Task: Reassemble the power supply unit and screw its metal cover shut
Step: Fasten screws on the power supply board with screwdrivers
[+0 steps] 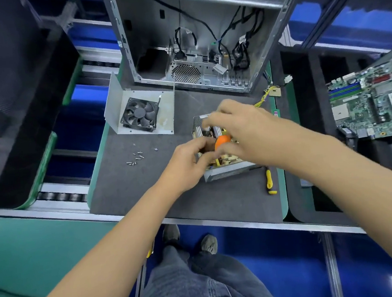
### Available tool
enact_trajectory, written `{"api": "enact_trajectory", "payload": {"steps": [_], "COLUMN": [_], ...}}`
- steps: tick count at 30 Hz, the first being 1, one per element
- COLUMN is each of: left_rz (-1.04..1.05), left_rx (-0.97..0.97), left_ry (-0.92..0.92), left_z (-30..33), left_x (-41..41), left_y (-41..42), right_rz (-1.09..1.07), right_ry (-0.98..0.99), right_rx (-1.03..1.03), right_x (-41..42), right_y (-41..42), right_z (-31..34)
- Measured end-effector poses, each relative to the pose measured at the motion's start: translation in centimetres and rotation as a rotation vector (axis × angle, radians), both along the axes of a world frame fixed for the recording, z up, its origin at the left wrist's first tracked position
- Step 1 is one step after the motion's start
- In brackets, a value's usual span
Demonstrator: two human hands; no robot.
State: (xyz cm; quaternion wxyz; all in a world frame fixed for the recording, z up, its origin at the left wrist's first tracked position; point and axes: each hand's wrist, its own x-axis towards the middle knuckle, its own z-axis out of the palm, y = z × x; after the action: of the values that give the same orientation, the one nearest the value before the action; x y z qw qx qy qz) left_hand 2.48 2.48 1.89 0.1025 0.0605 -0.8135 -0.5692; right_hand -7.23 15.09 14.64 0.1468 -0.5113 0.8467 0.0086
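Both hands work inside the open power supply on the table.

The power supply [225,167] sits mid-mat, its cover [139,113], with the fan [140,115] on it, lying apart to the left. The left hand [187,163] and right hand [243,130] curl around an orange-handled tool [222,141] above the circuit board; which one grips it I cannot tell. Best to hold the tool upright and steady the box. Loose screws [135,157] lie near the left; a yellow screwdriver [269,179] rests beside the box. The computer case [192,42] and its wires crowd the far side.
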Motion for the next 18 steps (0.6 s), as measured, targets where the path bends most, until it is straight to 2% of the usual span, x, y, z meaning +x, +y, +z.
{"api": "enact_trajectory", "payload": {"steps": [4,6,8,10,12,15,18], "left_rz": [-0.043,0.025,0.155,0.222,0.203,0.111,0.174], "left_rx": [-0.019,0.053,0.107,0.076,0.036,-0.02,0.06], "left_ry": [-0.01,0.014,0.034,0.017,-0.01,-0.069,-0.009], "left_z": [0.2,0.5,0.2,0.2,0.1,-0.1,0.0], "left_x": [-0.2,-0.4,-0.4,0.0,0.4,0.9,0.8], "left_y": [0.6,1.5,2.1,2.0,1.5,1.3,1.8], "right_rz": [0.061,0.047,0.017,0.01,0.116,0.16,0.053], "right_ry": [0.23,0.325,0.321,0.14,-0.025,0.106,0.282], "right_rx": [0.054,0.039,-0.005,-0.08,-0.095,-0.037,0.014], "right_x": [-0.2,0.2,0.6,0.8,0.6,0.3,0.7], "right_y": [-0.5,-0.8,-0.7,0.0,0.4,0.2,-0.2], "right_z": [-0.8,-1.4,-1.6,-1.4,-1.0,-1.2,-1.7]}}
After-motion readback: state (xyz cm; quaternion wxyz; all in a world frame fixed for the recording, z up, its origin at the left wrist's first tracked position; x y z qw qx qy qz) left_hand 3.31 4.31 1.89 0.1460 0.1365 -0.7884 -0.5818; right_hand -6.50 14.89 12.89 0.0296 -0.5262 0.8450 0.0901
